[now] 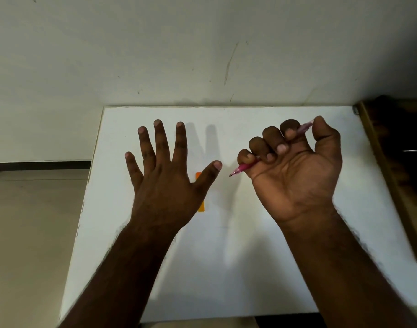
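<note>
- Fingers of the right hand [295,171] curl tightly round a pink pen [243,167], tip pointing left above the white table [250,268].
- Left hand [164,183] is spread wide, holding nothing, partly covering an orange strip [201,207] on the table.

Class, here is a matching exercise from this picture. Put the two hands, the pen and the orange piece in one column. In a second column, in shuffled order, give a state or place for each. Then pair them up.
Column A
1. left hand
2. right hand
3. pink pen
4. orange strip

Column B
a. on the white table, partly hidden by a hand
b. fingers straight and spread, holding nothing
c. gripped in a fist, tip poking out toward the other hand
d. fingers curled, palm facing the camera

Pairs: 1-b, 2-d, 3-c, 4-a
</note>
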Demonstrator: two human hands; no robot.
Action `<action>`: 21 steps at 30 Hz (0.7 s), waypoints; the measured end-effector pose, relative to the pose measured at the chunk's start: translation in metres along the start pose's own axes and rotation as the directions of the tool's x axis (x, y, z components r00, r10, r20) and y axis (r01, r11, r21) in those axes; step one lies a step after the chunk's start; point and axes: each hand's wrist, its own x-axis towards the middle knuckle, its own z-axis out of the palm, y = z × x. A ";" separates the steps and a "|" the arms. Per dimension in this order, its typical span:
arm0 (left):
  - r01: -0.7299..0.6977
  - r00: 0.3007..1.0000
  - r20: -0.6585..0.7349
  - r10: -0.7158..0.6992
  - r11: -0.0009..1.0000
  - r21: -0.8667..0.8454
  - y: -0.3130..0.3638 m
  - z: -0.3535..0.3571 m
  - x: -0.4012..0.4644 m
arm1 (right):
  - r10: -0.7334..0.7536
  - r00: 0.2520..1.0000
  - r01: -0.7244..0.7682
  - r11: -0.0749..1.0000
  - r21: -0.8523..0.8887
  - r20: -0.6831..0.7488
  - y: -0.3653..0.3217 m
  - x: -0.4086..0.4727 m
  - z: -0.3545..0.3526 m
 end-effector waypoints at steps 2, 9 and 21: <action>0.001 1.000 -0.005 -0.001 1.000 0.004 0.000 0.000 0.000 | -0.006 1.000 0.006 1.000 -0.003 -0.011 0.000 0.000 -0.001; 0.004 1.000 -0.001 -0.004 1.000 0.000 0.001 0.000 -0.001 | -0.007 1.000 0.007 1.000 -0.009 -0.016 -0.002 0.000 -0.003; 0.007 1.000 0.004 -0.007 1.000 -0.006 0.002 0.000 -0.002 | -0.014 1.000 0.014 1.000 0.011 -0.026 -0.002 0.001 -0.006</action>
